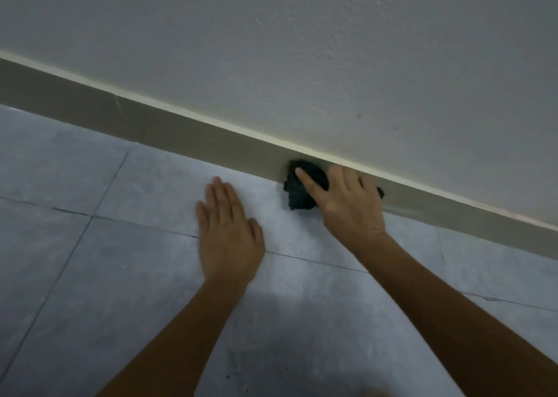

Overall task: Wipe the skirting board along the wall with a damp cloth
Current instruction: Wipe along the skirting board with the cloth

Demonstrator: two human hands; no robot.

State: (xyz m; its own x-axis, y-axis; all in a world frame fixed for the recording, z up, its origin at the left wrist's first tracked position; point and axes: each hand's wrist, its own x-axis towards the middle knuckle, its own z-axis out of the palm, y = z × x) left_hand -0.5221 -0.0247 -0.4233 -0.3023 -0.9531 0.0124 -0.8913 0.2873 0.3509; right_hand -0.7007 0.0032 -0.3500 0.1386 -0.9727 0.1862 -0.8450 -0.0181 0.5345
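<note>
Two bare forearms are reaching up from the bottom edge across the grey stone-look tiled floor point(90, 276) with its thin dark grout lines. Nearer of the two, the left hand point(228, 230) is lying palm down on a tile, its fingers point(223, 194) straight and pressed close together, the thumb lying a little apart on the side toward the other hand, holding nothing. Well beyond those fingertips, the flat olive-grey skirting board point(181, 134) with its pale cream top edge is running slantwise along the foot of the rough white plastered wall point(302, 49). The right hand point(347, 203) is pressing a crumpled dark, nearly black cloth point(302, 191) against the board's face where it meets the floor. Its fingers are spreading over the cloth: the forefinger point(305, 179) is lying stretched across the bundle, the others are curling over its far side against the board, and a scrap of cloth is showing past the little finger. Most of the bundle is bulging out on the thumb side, touching the tile. No writing or brand is showing anywhere that can be read
</note>
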